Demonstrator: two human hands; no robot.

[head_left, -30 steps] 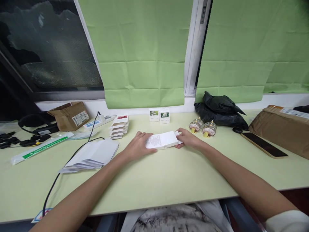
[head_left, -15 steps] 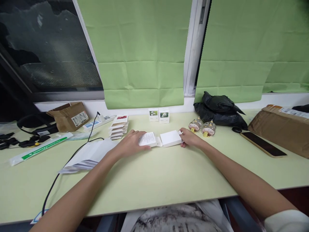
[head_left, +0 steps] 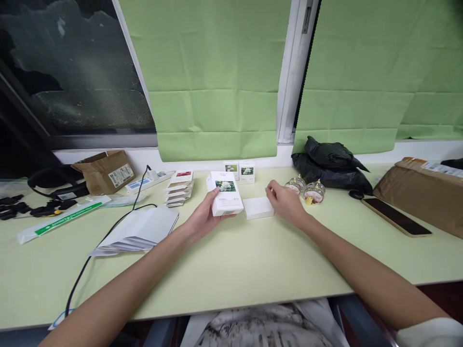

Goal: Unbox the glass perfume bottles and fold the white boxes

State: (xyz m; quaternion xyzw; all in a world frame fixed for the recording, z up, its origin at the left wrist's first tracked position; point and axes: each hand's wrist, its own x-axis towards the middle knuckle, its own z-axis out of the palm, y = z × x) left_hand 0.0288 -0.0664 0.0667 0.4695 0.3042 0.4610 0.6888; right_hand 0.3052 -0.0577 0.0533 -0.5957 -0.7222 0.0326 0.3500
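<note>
My left hand grips a white box sleeve with a flower picture on its face, lifted off the pale green table and tilted toward me. Just right of it a plain white inner tray lies flat on the table. My right hand hovers at the tray's right end, fingers curled, with nothing visibly in them.
Two small flower boxes stand by the wall, a stack of flat cartons to their left. Two glass jars, a black bag, a phone, brown parcels, white paper sheets and a black cable lie around.
The sleeve and inner tray were slid apart. My left hand lifted the sleeve and turned its picture side up; my right hand let go of the tray, which stays on the table.
</note>
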